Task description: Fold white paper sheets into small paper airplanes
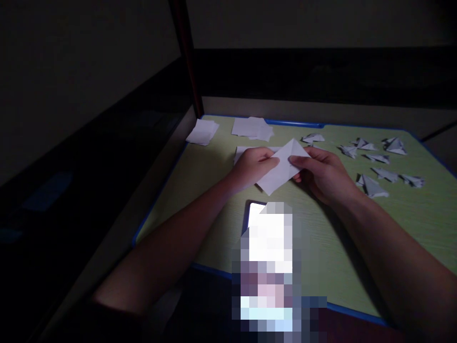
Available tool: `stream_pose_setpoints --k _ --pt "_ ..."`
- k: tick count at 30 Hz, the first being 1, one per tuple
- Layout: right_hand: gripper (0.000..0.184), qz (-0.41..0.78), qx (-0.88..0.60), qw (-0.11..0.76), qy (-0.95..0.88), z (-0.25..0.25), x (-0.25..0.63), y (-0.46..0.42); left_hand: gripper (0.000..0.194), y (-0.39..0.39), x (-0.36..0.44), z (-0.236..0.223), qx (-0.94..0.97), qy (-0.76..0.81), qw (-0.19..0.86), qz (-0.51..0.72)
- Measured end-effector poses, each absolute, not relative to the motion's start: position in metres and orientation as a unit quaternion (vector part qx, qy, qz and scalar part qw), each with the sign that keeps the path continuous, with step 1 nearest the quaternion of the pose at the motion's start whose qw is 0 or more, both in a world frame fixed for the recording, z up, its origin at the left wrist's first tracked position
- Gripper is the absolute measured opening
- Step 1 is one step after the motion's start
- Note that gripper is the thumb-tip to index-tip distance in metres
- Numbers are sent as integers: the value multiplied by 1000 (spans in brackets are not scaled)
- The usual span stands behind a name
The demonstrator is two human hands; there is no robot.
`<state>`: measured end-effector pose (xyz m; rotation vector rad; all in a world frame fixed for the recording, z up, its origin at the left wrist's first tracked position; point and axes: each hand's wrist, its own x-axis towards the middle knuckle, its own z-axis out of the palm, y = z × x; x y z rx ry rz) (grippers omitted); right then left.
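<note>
I hold a white sheet of paper (282, 167), partly folded into a pointed shape, above a green table (200, 200) with a blue edge. My left hand (254, 164) pinches the paper's left side with closed fingers. My right hand (321, 172) grips the right side, thumb on top. A lit phone (254, 214) lies on the table just below the paper, its screen partly blurred out.
Two stacks of flat white sheets (203, 131) (252, 127) lie at the table's far left. Several folded paper figures (373, 186) are spread over the far right. A dark red post (185, 52) rises behind the table's corner. The room is dim.
</note>
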<state>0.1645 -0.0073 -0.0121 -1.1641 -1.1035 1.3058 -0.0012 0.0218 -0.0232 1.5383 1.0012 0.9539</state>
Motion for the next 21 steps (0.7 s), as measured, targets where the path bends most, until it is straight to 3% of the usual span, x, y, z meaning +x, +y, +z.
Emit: stream_pose_setpoints --k 21 --pt "11 550 -442 523 -478 -18 167 -1 17 17 -8 -9 693 455 427 361"
